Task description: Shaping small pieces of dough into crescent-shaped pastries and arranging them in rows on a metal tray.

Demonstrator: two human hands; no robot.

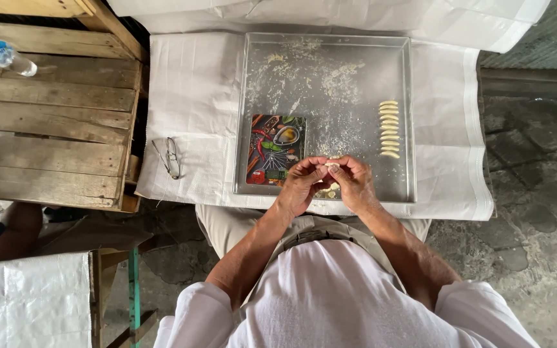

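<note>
My left hand and my right hand meet over the near edge of a flour-dusted metal tray. Between the fingertips of both hands sits a small pale piece of dough. A few more pale dough bits lie on the tray just under my hands. To the right on the tray, a neat column of several shaped dough pieces is laid out. A small cutting board printed with vegetables and spices lies on the tray left of my hands.
The tray rests on white sacking over a low surface. A pair of glasses lies left of the tray. A wooden pallet table with a plastic bottle stands at the left. Another person's arm shows at lower left.
</note>
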